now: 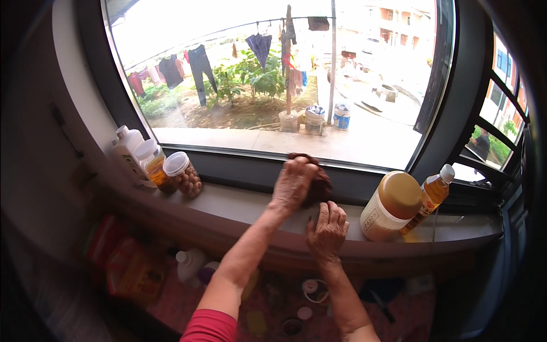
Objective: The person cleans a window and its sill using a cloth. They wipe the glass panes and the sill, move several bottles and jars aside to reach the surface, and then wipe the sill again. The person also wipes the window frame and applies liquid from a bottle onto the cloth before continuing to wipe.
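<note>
My left hand (292,185) is closed on a dark brown cloth (320,185), pressing it to the lower window frame (239,171). The cloth bunches out to the right of my fingers. Just below it, my right hand (327,232) lies on the light windowsill (231,206), back up, with its thumb apart from the fingers and nothing seen in it. Its fingertips come close to the cloth's lower edge; whether they touch it I cannot tell. To the right of this hand stands a large tub with a tan lid (393,205).
Beside the tub leans a bottle of amber liquid (433,196). On the sill's left are a white bottle (132,151), a jar of orange contents (155,168) and a clear jar of brown nuts (187,181). Below the sill, a dim surface holds a white jug (190,265) and several small items.
</note>
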Tool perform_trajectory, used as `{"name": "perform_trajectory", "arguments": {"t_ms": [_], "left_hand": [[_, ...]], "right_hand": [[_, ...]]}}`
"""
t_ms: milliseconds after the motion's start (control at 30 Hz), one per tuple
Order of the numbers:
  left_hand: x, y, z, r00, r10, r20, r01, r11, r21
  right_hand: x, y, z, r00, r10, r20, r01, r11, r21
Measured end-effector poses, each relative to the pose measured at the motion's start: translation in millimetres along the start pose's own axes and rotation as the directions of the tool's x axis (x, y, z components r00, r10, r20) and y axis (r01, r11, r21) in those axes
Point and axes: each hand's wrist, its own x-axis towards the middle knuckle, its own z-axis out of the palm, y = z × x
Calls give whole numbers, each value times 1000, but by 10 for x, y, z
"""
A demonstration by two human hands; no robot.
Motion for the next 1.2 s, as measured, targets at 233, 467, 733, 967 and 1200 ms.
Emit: {"name": "perform_trajectory", "arguments": {"t_ms": [233, 467, 733, 967, 1200], "left_hand": [[-478, -1051, -297, 846, -490, -211, 526, 830, 183], [-372, -642, -3, 961, -253, -107, 264, 959, 102], [238, 236, -105, 867, 498, -10, -497, 864, -85], [608, -245, -3, 886, 464, 16, -451, 852, 265], [411, -1325, -471, 943, 72, -324, 61, 922, 382]], "right_hand": [[1, -88, 50, 999, -37, 26, 40, 992, -116], [27, -104, 35, 999, -28, 34, 31, 992, -119], [17, -142, 27, 994, 43, 104, -34, 996, -83], [18, -105, 53, 999, -23, 32, 28, 987, -161], [6, -102, 97, 1000, -25, 14, 27, 982, -185]]}}
